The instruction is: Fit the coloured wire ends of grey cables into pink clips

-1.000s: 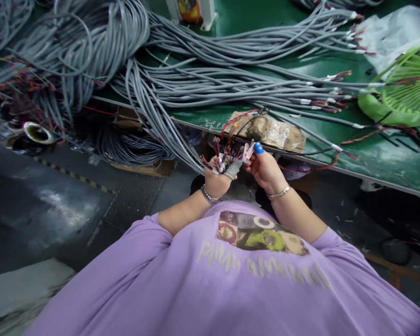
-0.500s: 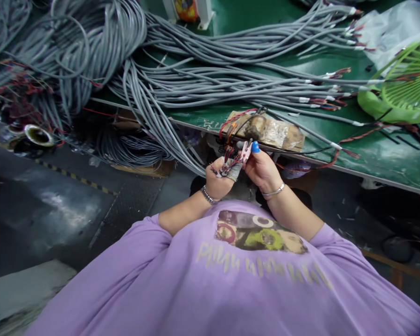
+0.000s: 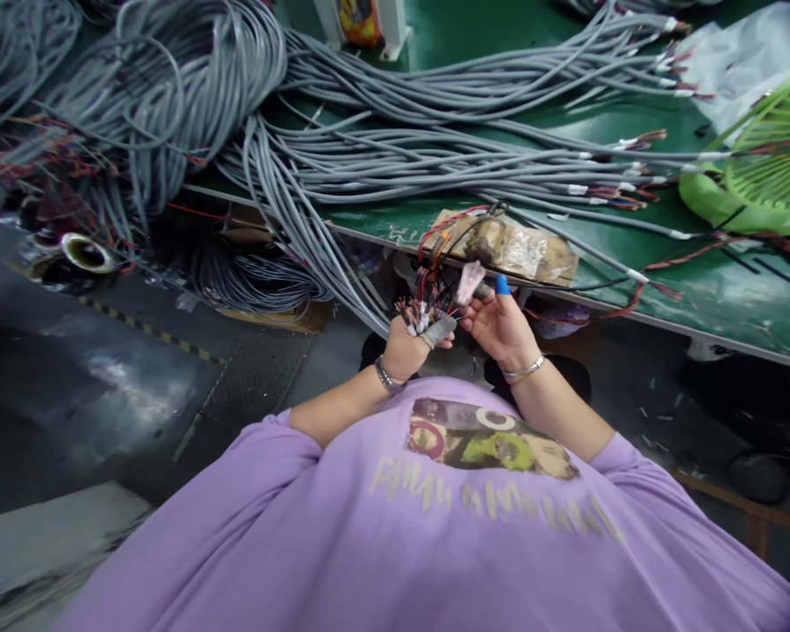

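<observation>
My left hand [image 3: 408, 349] is closed around the ends of several grey cables [image 3: 362, 298], a grey cover on its thumb. Thin coloured wires [image 3: 413, 314] fan out above its fist. Close by on the right, my right hand [image 3: 504, 329] has its fingers curled and its thumb, in a blue finger cot, raised. A pink piece that looks like a clip [image 3: 470, 283] sits at those fingertips, slightly blurred; its exact hold is partly hidden. More red, black and orange wires [image 3: 434, 279] hang between my hands and the bench edge.
Long grey cable bundles [image 3: 421, 162] lie across the green bench [image 3: 359, 215], with a big coil [image 3: 217, 70] at the left. A taped cardboard piece [image 3: 523, 250] rests on the front edge. A green fan [image 3: 764, 167] and a clear plastic bag [image 3: 750, 61] stand at the right.
My right thumb has lifted off the pink clip and the hand has shifted slightly right. The wire ends in my left hand now spread upward, and its thumb lies across them.
</observation>
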The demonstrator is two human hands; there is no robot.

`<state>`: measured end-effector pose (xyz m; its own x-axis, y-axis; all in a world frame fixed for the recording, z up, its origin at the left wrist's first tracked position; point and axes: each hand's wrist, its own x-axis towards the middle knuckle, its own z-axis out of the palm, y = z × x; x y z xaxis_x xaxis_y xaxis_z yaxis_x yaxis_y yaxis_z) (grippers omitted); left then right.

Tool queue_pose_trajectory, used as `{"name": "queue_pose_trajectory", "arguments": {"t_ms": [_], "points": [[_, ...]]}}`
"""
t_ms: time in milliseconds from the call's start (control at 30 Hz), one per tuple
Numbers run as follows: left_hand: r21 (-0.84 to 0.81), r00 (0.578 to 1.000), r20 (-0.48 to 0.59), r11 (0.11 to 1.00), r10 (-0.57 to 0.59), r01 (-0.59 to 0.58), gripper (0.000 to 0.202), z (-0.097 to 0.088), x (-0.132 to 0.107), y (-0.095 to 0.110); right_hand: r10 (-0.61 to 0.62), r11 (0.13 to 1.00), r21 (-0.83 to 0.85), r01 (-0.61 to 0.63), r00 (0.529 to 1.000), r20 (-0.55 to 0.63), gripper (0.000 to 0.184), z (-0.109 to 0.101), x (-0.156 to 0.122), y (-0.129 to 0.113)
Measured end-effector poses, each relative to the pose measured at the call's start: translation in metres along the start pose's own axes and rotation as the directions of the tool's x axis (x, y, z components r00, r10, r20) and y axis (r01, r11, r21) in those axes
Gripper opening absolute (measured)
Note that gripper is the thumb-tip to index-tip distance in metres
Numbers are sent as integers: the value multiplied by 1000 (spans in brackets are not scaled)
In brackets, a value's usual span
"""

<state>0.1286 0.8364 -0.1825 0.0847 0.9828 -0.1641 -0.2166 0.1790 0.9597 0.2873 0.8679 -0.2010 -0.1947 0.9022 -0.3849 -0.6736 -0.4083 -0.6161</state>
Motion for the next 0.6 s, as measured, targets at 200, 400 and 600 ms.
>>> {"name": "queue_pose_trajectory", "arguments": {"t_ms": [200, 400, 600], "points": [[-161, 985, 132, 978, -112, 133, 46, -8, 7, -9, -73, 997, -14, 72, 991, -111, 32, -15, -14, -14], [-239, 986, 61, 957, -155, 165, 49, -4, 11, -6, -262, 959, -130, 251, 962, -81, 39, -17, -32, -17], [-151, 984, 126, 978, -129, 147, 41, -6, 6, -4, -399, 845, -365, 390, 915, 55, 33, -8, -52, -9]]}}
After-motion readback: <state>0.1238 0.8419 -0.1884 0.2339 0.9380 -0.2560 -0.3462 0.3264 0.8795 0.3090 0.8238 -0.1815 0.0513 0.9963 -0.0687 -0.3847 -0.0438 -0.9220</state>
